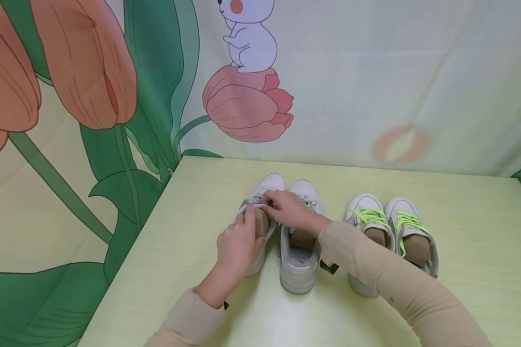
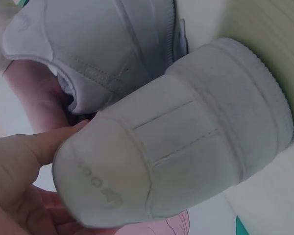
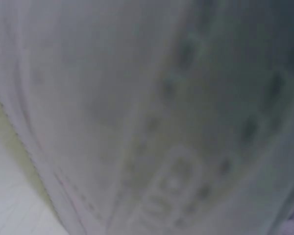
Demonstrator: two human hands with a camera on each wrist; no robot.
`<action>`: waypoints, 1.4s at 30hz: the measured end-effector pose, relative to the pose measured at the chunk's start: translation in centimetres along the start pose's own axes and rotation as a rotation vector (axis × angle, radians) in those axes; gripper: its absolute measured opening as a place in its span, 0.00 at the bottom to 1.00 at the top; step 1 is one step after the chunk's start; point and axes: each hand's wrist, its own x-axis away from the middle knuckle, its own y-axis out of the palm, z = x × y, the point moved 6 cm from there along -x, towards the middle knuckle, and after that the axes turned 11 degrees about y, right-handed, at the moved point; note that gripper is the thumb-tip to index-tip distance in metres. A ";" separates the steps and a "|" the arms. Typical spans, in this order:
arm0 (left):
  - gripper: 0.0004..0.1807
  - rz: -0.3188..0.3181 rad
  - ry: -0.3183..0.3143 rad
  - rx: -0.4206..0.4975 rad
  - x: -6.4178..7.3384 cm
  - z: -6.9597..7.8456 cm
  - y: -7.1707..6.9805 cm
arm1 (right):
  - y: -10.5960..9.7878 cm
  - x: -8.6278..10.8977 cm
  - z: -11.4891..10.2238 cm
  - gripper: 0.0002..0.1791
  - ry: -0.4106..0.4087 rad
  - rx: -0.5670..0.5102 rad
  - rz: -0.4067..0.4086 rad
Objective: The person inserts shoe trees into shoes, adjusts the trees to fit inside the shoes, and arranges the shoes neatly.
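My left hand curls at the opening of a white sneaker with pale laces, apparently gripping its edge; some fingertips are hidden. At the top of that sneaker's lacing, my right hand pinches what looks like the shoelace beside the tongue. Brown stuffing fills the opening. The left wrist view shows the sneaker's heel in front of my left hand. A matching sneaker stands close on the right, under my right forearm. Blurred white shoe upper fills most of the right wrist view.
To the right, two more white sneakers with neon-green laces stand side by side, both with brown stuffing. My right sleeve partly covers them. A pale green table meets a printed backdrop behind.
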 end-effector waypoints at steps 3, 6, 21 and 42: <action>0.33 -0.056 -0.016 0.051 -0.1 -0.5 0.2 | 0.2 -0.1 0.2 0.03 0.000 0.012 0.002; 0.33 -0.084 -0.042 0.115 -0.2 -1.2 0.4 | 0.3 -0.1 0.2 0.03 0.006 0.010 -0.004; 0.34 -0.148 -0.069 0.106 -0.7 -1.1 0.6 | 0.4 0.0 0.2 0.03 0.032 -0.002 -0.021; 0.30 -0.128 -0.091 0.103 -1.3 -0.2 1.3 | 0.1 0.1 -0.1 0.03 0.022 0.010 -0.006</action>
